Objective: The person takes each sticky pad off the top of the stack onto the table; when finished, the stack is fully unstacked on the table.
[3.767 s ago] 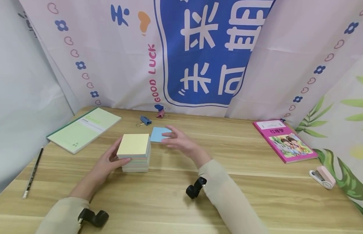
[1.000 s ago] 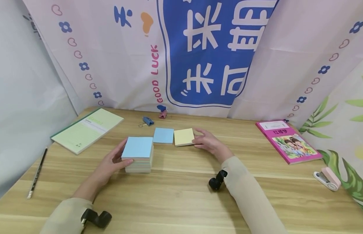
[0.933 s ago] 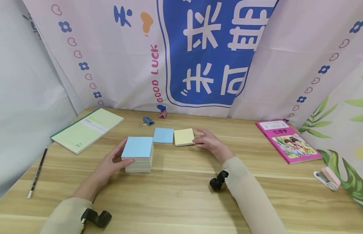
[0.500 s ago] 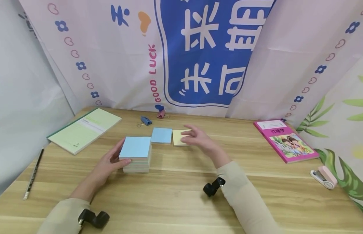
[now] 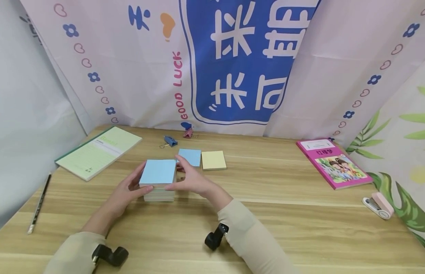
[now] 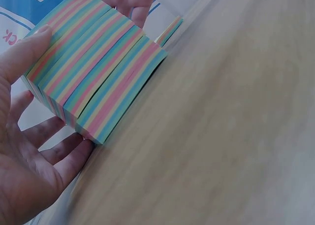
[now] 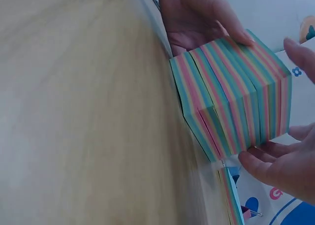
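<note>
Stack of striped sticky-note pads (image 5: 158, 182), blue sheet on top, standing near the middle of the wooden desk (image 5: 301, 220) and framed by both hands. Seen edge-on in the wrist views as several pads piled together, their bands of pink, yellow, green and blue slightly stepped rather than flush.

Left hand (image 5: 125, 194) at the stack's left and near side: thumb (image 6: 24, 52) laid along the top edge, fingers (image 6: 64, 156) spread straight under the lower corner, steadying more than clutching. Right hand (image 5: 190, 182) at the stack's right side, thumb at the near right edge, other fingers (image 5: 182, 161) arched over the far right corner; fingers lightly curved and touching the top pad's edge, though whether any sheet is actually pinched cannot be told. Right hand nearer the upper layers, left hand nearer the base; stack lying directly between the two palms.

Just behind the stack, a single blue pad (image 5: 190, 157), and beside it to the right a yellow pad (image 5: 213, 160), apart from each other by a narrow gap. Farther back, a blue binder clip (image 5: 170, 141) and a pink binder clip (image 5: 188, 133). Off to the left, a green notebook (image 5: 99, 151) and a pencil (image 5: 38, 203); well to the right, a pink picture book (image 5: 334, 163) and a pink stapler (image 5: 378, 207).
</note>
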{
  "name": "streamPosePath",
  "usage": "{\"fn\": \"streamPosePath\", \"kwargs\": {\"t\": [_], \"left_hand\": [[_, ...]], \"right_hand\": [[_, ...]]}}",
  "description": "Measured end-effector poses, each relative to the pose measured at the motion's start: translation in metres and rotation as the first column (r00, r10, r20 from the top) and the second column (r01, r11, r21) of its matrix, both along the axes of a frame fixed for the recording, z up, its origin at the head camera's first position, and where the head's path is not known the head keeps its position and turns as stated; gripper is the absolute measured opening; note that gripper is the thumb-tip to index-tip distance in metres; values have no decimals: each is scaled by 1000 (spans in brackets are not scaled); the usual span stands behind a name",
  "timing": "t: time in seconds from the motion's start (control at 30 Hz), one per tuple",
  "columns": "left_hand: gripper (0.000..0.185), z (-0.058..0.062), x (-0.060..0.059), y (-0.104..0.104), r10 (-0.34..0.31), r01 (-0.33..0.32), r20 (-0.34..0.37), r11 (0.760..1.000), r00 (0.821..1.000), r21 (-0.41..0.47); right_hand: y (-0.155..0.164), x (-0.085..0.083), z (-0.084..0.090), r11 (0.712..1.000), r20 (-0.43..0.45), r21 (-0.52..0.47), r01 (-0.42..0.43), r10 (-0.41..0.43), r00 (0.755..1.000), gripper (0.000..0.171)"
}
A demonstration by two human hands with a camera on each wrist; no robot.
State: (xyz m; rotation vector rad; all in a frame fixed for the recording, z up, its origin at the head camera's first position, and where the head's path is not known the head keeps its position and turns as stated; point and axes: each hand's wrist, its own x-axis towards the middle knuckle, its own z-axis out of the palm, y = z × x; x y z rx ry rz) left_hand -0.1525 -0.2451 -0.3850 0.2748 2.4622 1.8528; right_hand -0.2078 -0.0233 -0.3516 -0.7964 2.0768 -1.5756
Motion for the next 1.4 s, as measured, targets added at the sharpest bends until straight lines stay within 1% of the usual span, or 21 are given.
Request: {"fn": "streamPosePath", "kwargs": {"t": [0.17,0.33,0.43,0.47,0.53,0.6,0.67,0.73,0.8,0.93,1.07,1.17,1.27,1.4], "left_hand": [[76,1,0,0,3,-3,-3,1000,1000,16],[73,2,0,-1,-15,16,-24,1000,1000,23],[72,2,0,-2,-18,19,-28,999,999,28],[72,2,0,-2,-17,18,-31,1000,999,25],[72,1,0,-2,-11,11,-35,1000,999,19],[73,1,0,-3,-8,9,-41,1000,999,18],[73,0,0,-3,-8,9,-43,1000,999,14],[73,0,0,-3,-14,15,-41,1000,999,18],[73,-1,-1,-2,-21,22,-39,1000,999,23],[73,-1,-1,-2,-24,25,-33,999,999,36],[73,-1,-1,-1,-24,25,-33,999,999,36],[73,-1,-1,0,-24,25,-28,999,999,37],[73,-1,-1,0,-17,18,-19,999,1000,38],[73,-1,0,0,-13,14,-15,999,1000,32]], "right_hand": [[-3,0,0,999,-45,13,40,-40,998,81],[4,0,3,999,-11,-20,26,-26,1000,78],[8,0,4,998,62,-61,33,-29,998,78],[9,-2,1,996,90,-80,42,-34,995,77],[12,-4,0,988,159,-139,62,-39,986,77],[15,-5,0,974,229,-210,81,-32,973,78],[19,-6,0,950,296,-297,98,-6,955,79],[25,-8,-1,929,336,-354,109,17,942,81],[31,-10,-2,917,357,-383,113,34,933,81],[49,-17,-6,896,371,-430,108,66,926,81],[77,-28,-8,859,377,-498,116,94,921,79],[103,-37,-6,849,373,-511,138,74,925,77],[129,-47,-5,853,377,-494,167,37,925,79],[158,-60,-6,862,400,-463,205,-4,917,80]]}}
